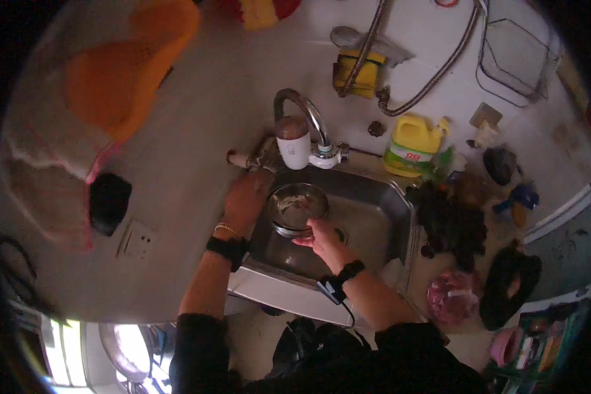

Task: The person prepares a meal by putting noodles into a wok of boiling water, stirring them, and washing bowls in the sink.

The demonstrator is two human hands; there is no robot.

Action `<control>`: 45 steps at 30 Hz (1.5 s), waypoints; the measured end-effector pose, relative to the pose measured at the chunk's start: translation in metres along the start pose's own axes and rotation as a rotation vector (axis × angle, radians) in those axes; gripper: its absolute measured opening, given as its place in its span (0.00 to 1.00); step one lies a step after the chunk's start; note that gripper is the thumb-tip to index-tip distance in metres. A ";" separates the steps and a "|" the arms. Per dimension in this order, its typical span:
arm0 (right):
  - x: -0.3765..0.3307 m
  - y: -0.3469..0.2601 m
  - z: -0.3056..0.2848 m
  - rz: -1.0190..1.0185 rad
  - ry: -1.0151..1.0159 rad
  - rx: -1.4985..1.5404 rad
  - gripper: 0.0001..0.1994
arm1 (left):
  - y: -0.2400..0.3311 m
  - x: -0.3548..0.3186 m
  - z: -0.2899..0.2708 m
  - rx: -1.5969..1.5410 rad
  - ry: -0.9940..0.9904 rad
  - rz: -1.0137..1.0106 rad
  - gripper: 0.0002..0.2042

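Observation:
Over the sink (pixel 387 200), my right hand (pixel 325 243) grips the near rim of a round metal bowl (pixel 289 230), thumb on the top edge and fingers beneath. Some wet, brownish stuff shows inside the bowl, too dim to name. At the sink's far left corner, my left hand (pixel 244 197) reaches up to the base of the tap (pixel 300 108); its fingers are dim and partly hidden there. A white filter (pixel 293 144) with a brown top hangs at the tap's spout, above the bowl. No running water can be made out.
Right of the tap stands a yellow detergent jug (pixel 410 148). Dark cloths (pixel 450 220) and a pink bundle (pixel 453 295) crowd the right counter. Metal hoses (pixel 433 79), a yellow packet (pixel 368 69) and a wire basket (pixel 515 59) hang on the wall. Orange fabric (pixel 115 79) hangs at left.

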State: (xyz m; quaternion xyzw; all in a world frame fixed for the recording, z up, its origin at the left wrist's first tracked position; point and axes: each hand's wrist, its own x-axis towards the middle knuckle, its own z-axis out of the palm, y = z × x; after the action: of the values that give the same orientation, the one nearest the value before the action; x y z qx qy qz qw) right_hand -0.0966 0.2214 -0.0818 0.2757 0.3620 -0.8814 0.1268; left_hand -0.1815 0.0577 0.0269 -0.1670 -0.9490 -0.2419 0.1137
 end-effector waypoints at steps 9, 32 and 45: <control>0.041 0.013 0.006 -0.122 -0.008 0.057 0.14 | -0.041 0.086 0.050 0.209 -0.163 0.238 0.13; 0.071 0.043 -0.025 -0.126 0.002 0.021 0.19 | -0.024 0.093 0.065 0.119 -0.051 0.408 0.18; 0.022 0.023 0.000 -0.046 0.053 -0.087 0.19 | -0.010 0.037 0.032 -0.049 0.010 0.310 0.18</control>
State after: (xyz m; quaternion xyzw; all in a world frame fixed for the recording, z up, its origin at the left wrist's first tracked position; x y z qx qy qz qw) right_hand -0.1045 0.2051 -0.1074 0.2849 0.4096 -0.8598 0.1089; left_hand -0.2236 0.0752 0.0064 -0.3130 -0.9051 -0.2454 0.1505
